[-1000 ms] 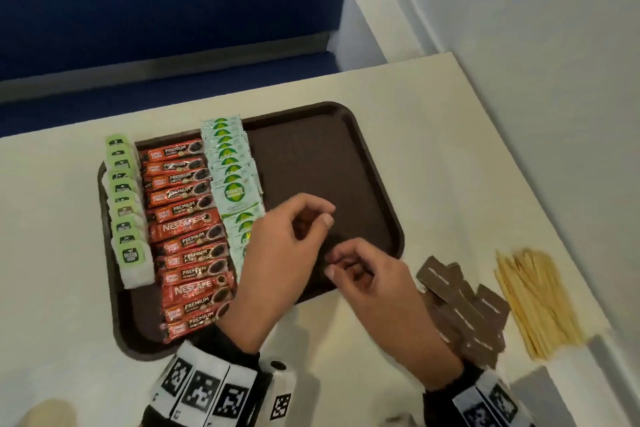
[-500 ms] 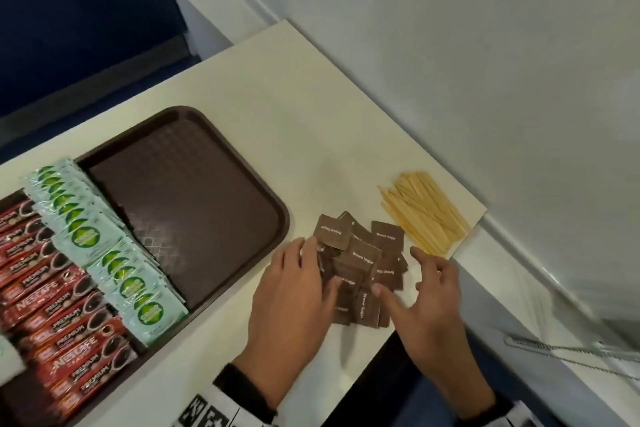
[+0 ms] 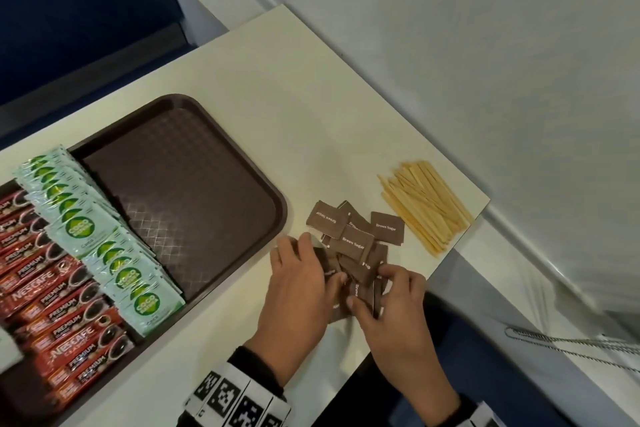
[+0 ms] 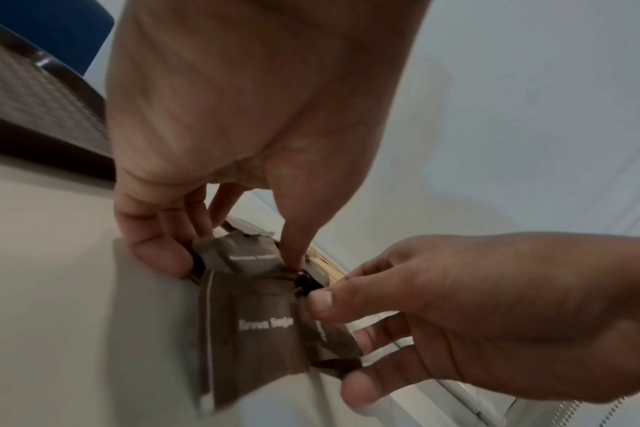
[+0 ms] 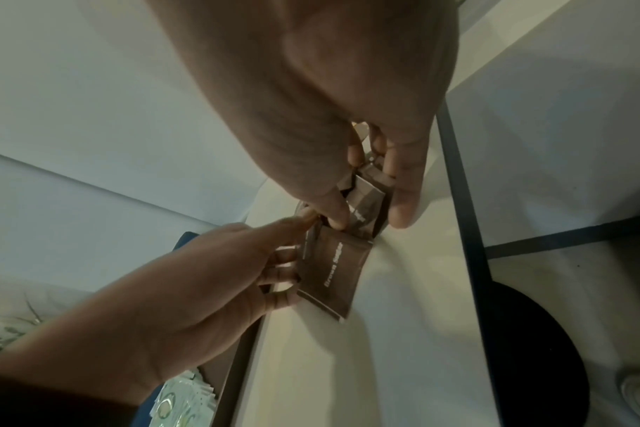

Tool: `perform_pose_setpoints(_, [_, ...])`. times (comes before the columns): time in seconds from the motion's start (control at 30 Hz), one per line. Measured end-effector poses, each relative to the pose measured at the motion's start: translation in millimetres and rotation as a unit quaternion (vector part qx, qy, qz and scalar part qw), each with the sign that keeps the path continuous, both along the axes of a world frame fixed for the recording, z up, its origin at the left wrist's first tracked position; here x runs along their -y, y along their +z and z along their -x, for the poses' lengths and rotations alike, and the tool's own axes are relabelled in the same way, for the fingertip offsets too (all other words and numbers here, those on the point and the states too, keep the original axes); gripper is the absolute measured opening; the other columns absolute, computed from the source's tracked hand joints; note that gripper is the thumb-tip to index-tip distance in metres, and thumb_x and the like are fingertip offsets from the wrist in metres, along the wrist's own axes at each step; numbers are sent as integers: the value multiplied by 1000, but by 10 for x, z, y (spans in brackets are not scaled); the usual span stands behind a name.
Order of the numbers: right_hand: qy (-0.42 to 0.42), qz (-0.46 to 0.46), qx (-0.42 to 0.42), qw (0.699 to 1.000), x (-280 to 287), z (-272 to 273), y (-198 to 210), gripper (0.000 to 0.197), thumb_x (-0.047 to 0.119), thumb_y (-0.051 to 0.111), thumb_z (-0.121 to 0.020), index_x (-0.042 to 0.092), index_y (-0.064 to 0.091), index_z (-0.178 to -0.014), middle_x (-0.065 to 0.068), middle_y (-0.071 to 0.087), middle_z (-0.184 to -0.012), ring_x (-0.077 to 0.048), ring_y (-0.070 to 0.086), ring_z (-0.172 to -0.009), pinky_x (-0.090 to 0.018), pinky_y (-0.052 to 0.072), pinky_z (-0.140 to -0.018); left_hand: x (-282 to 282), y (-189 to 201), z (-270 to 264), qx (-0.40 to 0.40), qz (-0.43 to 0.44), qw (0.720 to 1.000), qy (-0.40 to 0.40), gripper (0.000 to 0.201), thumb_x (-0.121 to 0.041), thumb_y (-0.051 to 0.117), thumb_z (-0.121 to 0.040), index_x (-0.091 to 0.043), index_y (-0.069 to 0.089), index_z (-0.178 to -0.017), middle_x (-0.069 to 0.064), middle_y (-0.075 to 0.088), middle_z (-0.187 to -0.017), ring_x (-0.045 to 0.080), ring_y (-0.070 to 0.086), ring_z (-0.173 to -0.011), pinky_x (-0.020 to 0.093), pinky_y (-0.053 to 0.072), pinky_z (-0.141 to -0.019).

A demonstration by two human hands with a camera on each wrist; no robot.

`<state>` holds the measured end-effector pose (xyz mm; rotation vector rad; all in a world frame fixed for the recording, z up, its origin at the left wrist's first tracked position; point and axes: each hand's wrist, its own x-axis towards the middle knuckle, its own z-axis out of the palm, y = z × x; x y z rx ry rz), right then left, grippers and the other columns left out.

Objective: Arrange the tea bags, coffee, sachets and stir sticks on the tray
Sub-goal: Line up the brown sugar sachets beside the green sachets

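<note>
Now the brown sugar sachets [image 3: 353,246] are lying heaped on the table [image 3: 311,149] between both hands, the left hand [image 3: 298,291] and right hand [image 3: 391,308] pinching them from either side, the tray [image 3: 194,191] lying leftward; half a second earlier the fingers [image 3: 391,270] were only spreading around the heap.

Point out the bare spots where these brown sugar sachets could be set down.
Free: the tray floor between the green sachets and its right rim; the table beyond the tray. Crowded: the near corner, with both hands in the brown sugar sachets beside the stir sticks.
</note>
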<state>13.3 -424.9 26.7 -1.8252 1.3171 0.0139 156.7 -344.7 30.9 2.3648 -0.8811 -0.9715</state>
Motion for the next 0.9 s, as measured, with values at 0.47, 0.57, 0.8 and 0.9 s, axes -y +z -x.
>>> perform_pose_setpoints(0.47, [-36, -65, 59, 995, -175, -185, 36, 39, 1, 69, -99, 33, 51, -112, 5, 63, -112, 9, 60, -94, -14, 55, -76, -65, -185, 153, -65, 104, 988, 94, 27, -51, 52, -108, -30, 48, -124, -12, 32, -128, 7, 30, -125, 22, 39, -105])
perform_pose_setpoints(0.57, [-27, -88, 76, 993, -220, -215, 85, 32, 3, 65, -102, 31, 52, -113, 8, 65, -109, 15, 60, -94, -8, 51, -75, -56, -218, 180, -73, 117, 985, 102, 33, -52, 58, -105, -31, 42, -125, -13, 37, -126, 8, 31, -125, 29, 45, -107])
perform_pose_setpoints(0.8, [-71, -104, 111, 986, -302, -285, 44, 29, 9, 70, -101, 34, 60, -111, 16, 72, -101, 8, 65, -96, -7, 50, -78, -79, -305, 121, -40, 125, 989, 74, 54, -63, 51, -101, -29, 48, -142, -17, 46, -130, 4, 26, -119, 29, 38, -110])
perform_pose_setpoints(0.9, [-101, -107, 122, 982, -327, -315, 48, 28, 11, 74, -99, 34, 62, -110, 18, 72, -100, 6, 67, -96, -8, 52, -77, -97, -308, 101, 4, 123, 992, 41, 56, -72, 31, -95, -34, 54, -128, -18, 49, -124, 7, 28, -117, 29, 32, -106])
